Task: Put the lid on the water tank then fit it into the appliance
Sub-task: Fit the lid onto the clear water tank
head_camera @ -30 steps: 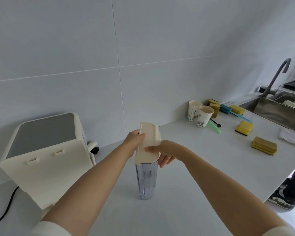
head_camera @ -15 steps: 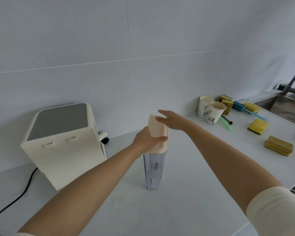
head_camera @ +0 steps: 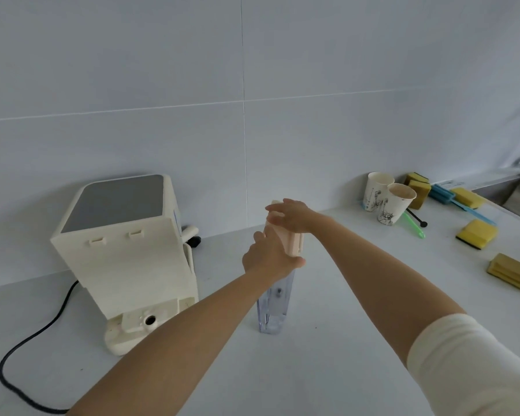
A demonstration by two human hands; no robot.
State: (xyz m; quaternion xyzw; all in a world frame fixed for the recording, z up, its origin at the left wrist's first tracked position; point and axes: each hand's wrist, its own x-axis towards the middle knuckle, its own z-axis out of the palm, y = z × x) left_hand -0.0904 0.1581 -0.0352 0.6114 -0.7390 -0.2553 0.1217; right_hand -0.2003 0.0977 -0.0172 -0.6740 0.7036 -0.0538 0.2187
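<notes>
Hands met at the lid point(head_camera: 291, 240) atop the clear water tank point(head_camera: 273, 304), which stood upright on the white counter point(head_camera: 327, 370).

Left hand point(head_camera: 267, 256) was curled around the lid's near end where it met the tank, thumb pressed under its edge; right hand point(head_camera: 291, 217) lay flat and spread over the lid's far end, pressing rather than clasping. Cream appliance point(head_camera: 123, 259) sat at nine o'clock from the tank, near but apart, its black cord point(head_camera: 36, 334) trailing toward seven. Two paper cups point(head_camera: 388, 202) and yellow sponges point(head_camera: 475, 234) lay toward two o'clock.
</notes>
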